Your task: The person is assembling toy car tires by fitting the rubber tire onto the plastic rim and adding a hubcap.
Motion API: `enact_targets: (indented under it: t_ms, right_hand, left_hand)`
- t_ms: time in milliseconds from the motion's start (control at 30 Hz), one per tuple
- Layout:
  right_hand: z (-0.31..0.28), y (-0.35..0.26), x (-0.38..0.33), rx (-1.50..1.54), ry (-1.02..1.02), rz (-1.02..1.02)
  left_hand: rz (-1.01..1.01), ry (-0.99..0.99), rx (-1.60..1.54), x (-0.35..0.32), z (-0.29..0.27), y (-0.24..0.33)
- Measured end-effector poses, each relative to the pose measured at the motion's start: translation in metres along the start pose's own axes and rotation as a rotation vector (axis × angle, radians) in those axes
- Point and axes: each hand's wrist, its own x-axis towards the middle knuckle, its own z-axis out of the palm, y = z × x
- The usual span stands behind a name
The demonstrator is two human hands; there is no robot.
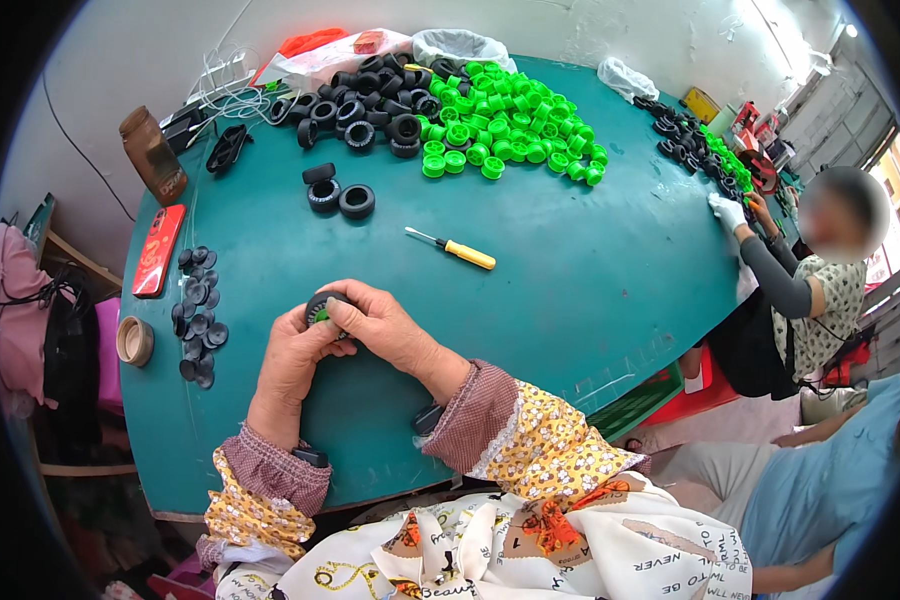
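Note:
Both my hands grip one small black rubber tyre [315,303] with a green wheel rim [321,315] inside it, held just above the table's near part. My left hand [292,350] closes round its left and lower side. My right hand [385,322] presses its thumb on the front, fingers behind; the fingers hide much of the wheel. Ahead to the right lies a screwdriver [467,254] with a yellow handle. Farther off are three loose black tyres [357,201]. Behind them spread a heap of black tyres [350,110] and a heap of green rims [510,115].
At the left are small black cup-shaped pieces [198,322], a red phone [158,250], a brown bottle [153,155] and a round container [134,341]. On the right, a co-worker's gloved hand [727,210] is beside more tyres and rims. The green table [570,300] has a curved-looking near edge.

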Motion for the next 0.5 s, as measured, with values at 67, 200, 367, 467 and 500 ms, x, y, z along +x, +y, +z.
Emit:
enact_targets:
  t_ms: [67, 200, 367, 467, 500]
  right_hand:
    - [0.008, 0.001, -0.002, 0.145, 0.078, 0.030]
    - [0.006, 0.005, -0.003, 0.120, 0.060, 0.085]
    - [0.006, 0.002, 0.000, 0.321, 0.138, 0.120]
    - [0.009, 0.002, 0.000, 0.397, 0.167, 0.180]
    - [0.009, 0.002, 0.000, 0.419, 0.166, 0.196]
  left_hand:
    - [0.037, 0.018, 0.019, 0.000, 0.002, -0.003]
    - [0.008, -0.041, 0.134, 0.001, -0.001, -0.007]
    - [0.130, -0.066, 0.259, 0.005, 0.004, -0.008]
    - [0.146, -0.023, 0.322, 0.005, 0.005, -0.009]
    - [0.138, -0.025, 0.324, 0.004, 0.005, -0.011]
